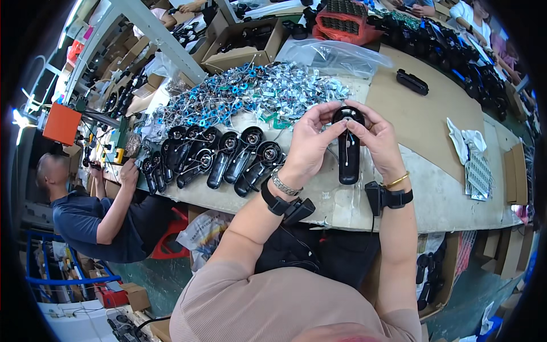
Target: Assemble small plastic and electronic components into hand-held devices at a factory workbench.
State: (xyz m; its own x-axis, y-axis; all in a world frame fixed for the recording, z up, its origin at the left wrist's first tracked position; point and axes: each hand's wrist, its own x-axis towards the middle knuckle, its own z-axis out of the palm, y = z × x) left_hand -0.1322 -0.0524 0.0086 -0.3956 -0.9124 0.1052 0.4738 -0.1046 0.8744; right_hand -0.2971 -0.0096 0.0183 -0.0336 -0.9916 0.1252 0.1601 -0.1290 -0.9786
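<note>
Above the near middle of the table I hold a black plastic handle-shaped housing (348, 161), its round head up and its long handle pointing toward me. My left hand (312, 139) grips the head from the left, and my right hand (380, 139) grips it from the right. Both thumbs press together inside the round part, where a thin white wire shows; what lies under the thumb tips is too small to make out. Left of my hands lie several similar black housings (235, 162) with round motor parts in their heads. Behind them spreads a heap of small wired parts (222, 94) with blue rings and silvery pieces.
A brown cardboard sheet (424, 114) covers the right of the table, with one black housing (412, 82) on it. White gloves (464, 139) lie at the right edge. Clear plastic (333, 57) and a cardboard box (245, 48) stand behind. A co-worker (97, 211) sits at the left.
</note>
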